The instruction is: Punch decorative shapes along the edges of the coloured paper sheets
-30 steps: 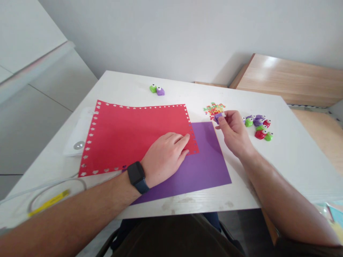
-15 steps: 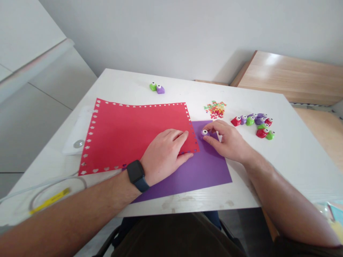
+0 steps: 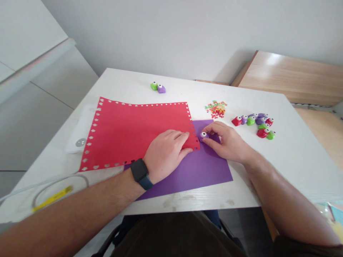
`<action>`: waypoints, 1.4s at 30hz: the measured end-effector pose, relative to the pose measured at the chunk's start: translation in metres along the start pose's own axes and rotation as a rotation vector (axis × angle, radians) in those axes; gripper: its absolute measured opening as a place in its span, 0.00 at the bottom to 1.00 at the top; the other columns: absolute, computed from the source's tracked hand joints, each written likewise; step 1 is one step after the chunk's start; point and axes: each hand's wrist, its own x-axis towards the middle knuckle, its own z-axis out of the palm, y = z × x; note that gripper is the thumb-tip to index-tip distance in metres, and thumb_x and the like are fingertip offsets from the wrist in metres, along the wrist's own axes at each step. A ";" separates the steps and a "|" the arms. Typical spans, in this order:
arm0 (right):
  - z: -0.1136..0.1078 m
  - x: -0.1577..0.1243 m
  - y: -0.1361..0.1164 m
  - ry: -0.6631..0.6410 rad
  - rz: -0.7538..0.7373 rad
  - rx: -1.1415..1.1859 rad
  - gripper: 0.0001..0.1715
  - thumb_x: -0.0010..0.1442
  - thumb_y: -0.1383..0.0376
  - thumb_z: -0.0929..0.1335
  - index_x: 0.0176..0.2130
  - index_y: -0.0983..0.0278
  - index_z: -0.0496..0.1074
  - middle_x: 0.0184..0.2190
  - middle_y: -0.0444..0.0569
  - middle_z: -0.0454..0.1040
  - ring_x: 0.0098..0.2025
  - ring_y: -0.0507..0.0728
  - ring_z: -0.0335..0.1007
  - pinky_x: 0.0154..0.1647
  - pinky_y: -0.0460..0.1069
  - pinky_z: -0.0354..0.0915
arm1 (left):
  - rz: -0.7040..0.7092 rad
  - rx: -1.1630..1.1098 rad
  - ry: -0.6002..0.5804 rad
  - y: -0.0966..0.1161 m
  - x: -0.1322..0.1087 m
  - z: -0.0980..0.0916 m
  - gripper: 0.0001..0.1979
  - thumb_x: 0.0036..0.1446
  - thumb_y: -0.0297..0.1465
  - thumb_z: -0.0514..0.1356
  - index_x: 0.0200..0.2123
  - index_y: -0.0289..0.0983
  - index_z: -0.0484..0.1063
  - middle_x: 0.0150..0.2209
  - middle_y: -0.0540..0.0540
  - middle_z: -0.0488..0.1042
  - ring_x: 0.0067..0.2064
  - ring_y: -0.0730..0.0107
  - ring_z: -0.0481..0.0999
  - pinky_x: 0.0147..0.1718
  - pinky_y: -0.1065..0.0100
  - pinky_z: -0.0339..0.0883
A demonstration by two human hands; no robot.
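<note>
My left hand (image 3: 167, 151), with a dark watch on its wrist, lies over the lower right part of a red paper sheet (image 3: 136, 125). Its fingers are bent on top and its thumb rests at the bottom edge, holding the sheet. Rows of small punched shapes line the sheet's borders. My right hand (image 3: 226, 141) pinches a small purple craft punch (image 3: 203, 136) with a white star-marked button between thumb and fingers. The punch sits at the red sheet's right edge; whether its slot is around the paper I cannot tell. Beneath lies a purple paper sheet (image 3: 203, 171).
Colourful paper cutouts (image 3: 216, 109) form a pile behind my right hand. Several red, green and purple punches (image 3: 251, 120) cluster on the right. A green punch (image 3: 154, 85) and another purple punch (image 3: 161, 89) stand at the back. A cable with a yellow tag (image 3: 52, 198) lies left.
My right hand has brought the purple punch slightly left, up to the red sheet's edge. The left hand stays on the sheet, and the view has shifted a little.
</note>
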 end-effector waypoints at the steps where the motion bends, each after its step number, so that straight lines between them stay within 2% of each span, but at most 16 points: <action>1: 0.000 0.000 0.000 -0.005 0.001 0.003 0.06 0.67 0.64 0.72 0.45 0.61 0.77 0.38 0.50 0.76 0.39 0.59 0.71 0.43 0.55 0.68 | 0.001 0.003 0.001 0.000 0.000 0.000 0.22 0.68 0.41 0.65 0.57 0.31 0.75 0.51 0.37 0.82 0.54 0.51 0.80 0.56 0.51 0.75; 7: -0.001 -0.001 -0.001 -0.037 -0.001 0.035 0.08 0.68 0.62 0.73 0.47 0.61 0.78 0.39 0.50 0.77 0.40 0.58 0.72 0.44 0.55 0.68 | -0.021 0.009 0.000 0.001 0.001 -0.002 0.17 0.69 0.36 0.65 0.55 0.33 0.76 0.50 0.38 0.82 0.53 0.52 0.81 0.54 0.52 0.76; 20: -0.004 -0.002 -0.002 -0.072 -0.036 0.063 0.09 0.66 0.65 0.73 0.48 0.61 0.79 0.41 0.50 0.78 0.40 0.58 0.72 0.45 0.55 0.69 | -0.051 -0.033 -0.019 0.000 0.002 -0.002 0.11 0.69 0.35 0.65 0.49 0.35 0.78 0.48 0.39 0.82 0.53 0.53 0.81 0.55 0.52 0.75; 42: -0.009 -0.003 -0.005 -0.104 -0.068 0.073 0.10 0.65 0.67 0.73 0.48 0.59 0.79 0.41 0.50 0.79 0.42 0.58 0.74 0.46 0.56 0.70 | -0.066 -0.049 -0.046 0.000 0.003 -0.003 0.08 0.70 0.34 0.63 0.45 0.35 0.78 0.48 0.40 0.82 0.53 0.55 0.80 0.56 0.55 0.73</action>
